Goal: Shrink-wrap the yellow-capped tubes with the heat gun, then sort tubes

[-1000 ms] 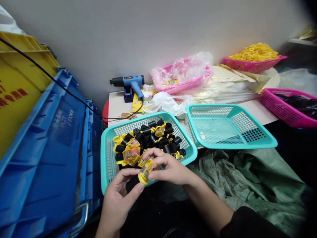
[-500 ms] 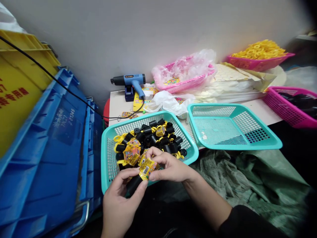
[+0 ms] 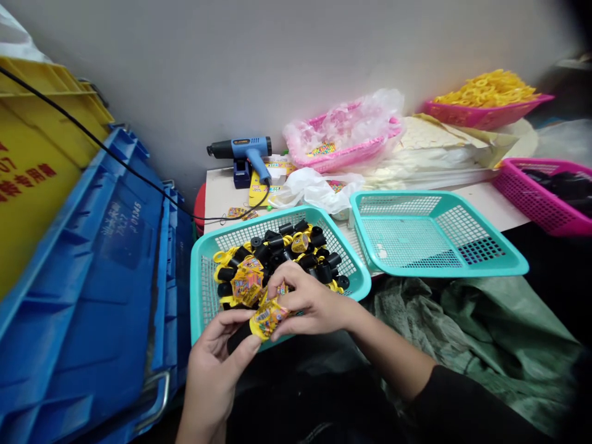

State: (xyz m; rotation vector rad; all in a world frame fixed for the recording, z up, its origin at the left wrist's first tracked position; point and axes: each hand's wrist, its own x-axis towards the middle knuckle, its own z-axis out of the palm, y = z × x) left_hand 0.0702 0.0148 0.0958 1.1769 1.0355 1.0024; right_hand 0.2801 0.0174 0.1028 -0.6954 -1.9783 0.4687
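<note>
My left hand (image 3: 213, 364) is closed around a black plastic cylinder (image 3: 238, 338), held over the near edge of a teal mesh basket (image 3: 198, 296). A yellow printed label sleeve (image 3: 265, 320) sits at the cylinder's upper end. With thumb and fingers, my right hand (image 3: 312, 301) pinches the sleeve from the other side. Its fingers partly cover the sleeve. In the basket lie many black cylinders (image 3: 263, 254) with yellow rings, and a small pile of flat printed sleeves (image 3: 247, 285) just beyond my hands.
Another teal basket (image 3: 485, 271) adjoins on the right. Behind stand a blue heat gun (image 3: 250, 149), a white plastic bag (image 3: 305, 190) and a pink basket (image 3: 342, 161). Further right are magenta baskets (image 3: 485, 117). Blue crates (image 3: 115, 259) line the left; a black cable (image 3: 139, 179) hangs across them.
Both hands have turned the cylinder and sleeve slightly, and the sleeve now sits lower and further left. My right hand's fingers have shifted their hold on it.
</note>
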